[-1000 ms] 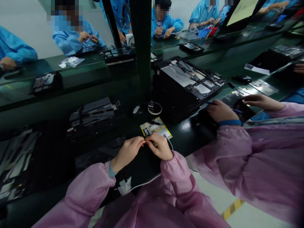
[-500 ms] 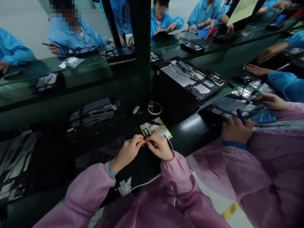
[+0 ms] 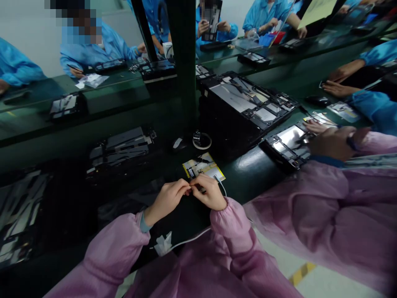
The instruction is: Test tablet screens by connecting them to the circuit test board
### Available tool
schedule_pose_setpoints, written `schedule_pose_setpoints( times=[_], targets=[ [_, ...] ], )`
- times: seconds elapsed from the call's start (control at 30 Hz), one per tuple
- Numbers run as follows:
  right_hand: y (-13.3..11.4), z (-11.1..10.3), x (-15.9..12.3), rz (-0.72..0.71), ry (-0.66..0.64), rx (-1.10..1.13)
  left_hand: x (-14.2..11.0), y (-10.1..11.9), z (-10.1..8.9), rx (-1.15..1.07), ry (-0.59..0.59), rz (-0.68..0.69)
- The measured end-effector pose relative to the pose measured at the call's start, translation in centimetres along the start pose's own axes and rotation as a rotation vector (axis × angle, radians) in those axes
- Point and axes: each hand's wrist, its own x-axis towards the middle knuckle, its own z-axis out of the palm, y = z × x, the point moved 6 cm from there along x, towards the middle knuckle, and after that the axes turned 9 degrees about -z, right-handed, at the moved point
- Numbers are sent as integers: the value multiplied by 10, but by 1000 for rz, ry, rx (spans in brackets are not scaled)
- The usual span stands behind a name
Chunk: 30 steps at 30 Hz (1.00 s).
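Observation:
My left hand (image 3: 167,198) and my right hand (image 3: 209,191) meet fingertip to fingertip over the dark bench. Both are closed in a pinch; whatever lies between the fingers is too small to make out. Just beyond them lies a flat yellow-edged sheet or pouch (image 3: 212,169) with small dark parts on it. A thin pale cable (image 3: 222,186) curves beside my right hand. Farther back are a roll of tape (image 3: 202,141) and a dark object with a white label (image 3: 178,143).
A tall stack of device panels (image 3: 235,99) stands back right. More panels (image 3: 124,145) lie left, others (image 3: 21,211) at far left. A neighbour's hand (image 3: 331,142) works over a panel (image 3: 290,142) on the right. White tape (image 3: 163,244) holds a cable at the bench's front edge.
My hands stay nearly in place, with the left fingertips slightly lower. The neighbour's hands at the right have shifted over their panel. A person across the bench has lifted a panel upright.

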Motion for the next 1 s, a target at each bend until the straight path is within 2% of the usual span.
schedule_pose_setpoints(
  times=[0.2, 0.37, 0.53, 0.6, 0.67, 0.73, 0.87, 1.0],
  targets=[
    [2, 2, -2, 28, -9, -34, 2, -2, 3, -13, -40, -74],
    [2, 1, -1, 26, -41, -35, 5, -5, 5, 53, -25, -95],
    [31, -22, -7, 259, 198, -250, 5, -5, 11, 134, -67, -90],
    [43, -23, -7, 287, 121, -376, 6, 0, 11, 163, -77, -46],
    [51, -18, -5, 251, -35, -482, 6, 4, 10, 171, -74, 0],
    [55, -15, -3, 201, -136, -579, 6, 5, 10, 163, -67, 14],
    [59, -16, 0, 160, -196, -750, 6, 2, 12, 180, -69, 17],
    [63, -14, 0, 148, -228, -828, 6, 0, 15, 214, -70, 24]
  ],
)
